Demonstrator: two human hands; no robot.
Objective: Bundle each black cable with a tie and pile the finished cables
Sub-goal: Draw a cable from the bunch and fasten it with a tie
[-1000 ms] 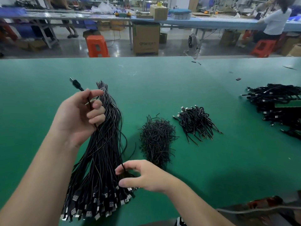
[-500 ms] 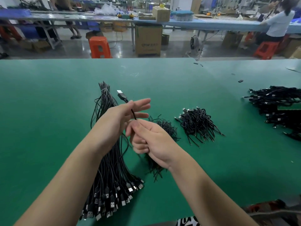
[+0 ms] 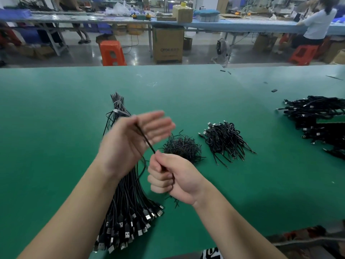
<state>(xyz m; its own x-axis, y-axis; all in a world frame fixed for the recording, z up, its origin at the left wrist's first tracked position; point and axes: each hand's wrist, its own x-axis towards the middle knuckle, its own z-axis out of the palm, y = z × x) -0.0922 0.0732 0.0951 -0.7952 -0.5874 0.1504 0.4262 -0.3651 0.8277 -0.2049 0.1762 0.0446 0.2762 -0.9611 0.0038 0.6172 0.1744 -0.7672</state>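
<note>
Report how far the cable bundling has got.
Done: a small pile of bundled cables right of the ties. In hand: one cable, gripped by the right hand, running across the left hand. Left: the big loose bunch.

Bright, even overhead light fills the scene, and shadows on the green table [image 3: 56,128] are soft and faint. Glare streaks the polished floor [image 3: 201,53] at 12 o'clock. The left hand [image 3: 130,139] is smeared by motion blur, its fingers ghosted. Wide-angle distortion bows the table's far edge and stretches the corners.
</note>
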